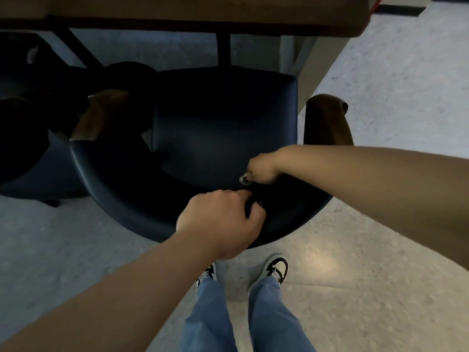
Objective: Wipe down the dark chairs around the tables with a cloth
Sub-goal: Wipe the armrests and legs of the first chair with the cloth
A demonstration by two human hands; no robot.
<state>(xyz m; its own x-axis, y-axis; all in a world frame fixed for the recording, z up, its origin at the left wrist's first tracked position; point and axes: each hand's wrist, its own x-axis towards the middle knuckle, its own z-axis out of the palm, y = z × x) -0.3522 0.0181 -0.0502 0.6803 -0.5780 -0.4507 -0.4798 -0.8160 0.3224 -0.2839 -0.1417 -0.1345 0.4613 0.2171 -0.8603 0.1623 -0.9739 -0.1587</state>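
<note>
A dark navy chair point(223, 118) with a curved backrest point(114, 196) stands pushed toward a table, right in front of me. My left hand point(220, 222) grips the top of the backrest, fingers and thumb curled over its edge. My right hand point(261, 170) reaches down inside the backrest curve with its fingers curled. It seems to hold a very dark cloth point(261, 196) that lies on the backrest between both hands. The cloth is hard to tell from the dark upholstery.
The chair has wooden arm ends point(327, 118). A second dark chair point(30, 158) stands close on the left. The brown table's edge point(203, 24) runs along the top, with its legs under it. Speckled floor point(406, 85) lies to the right, and my feet point(276, 268) are behind the chair.
</note>
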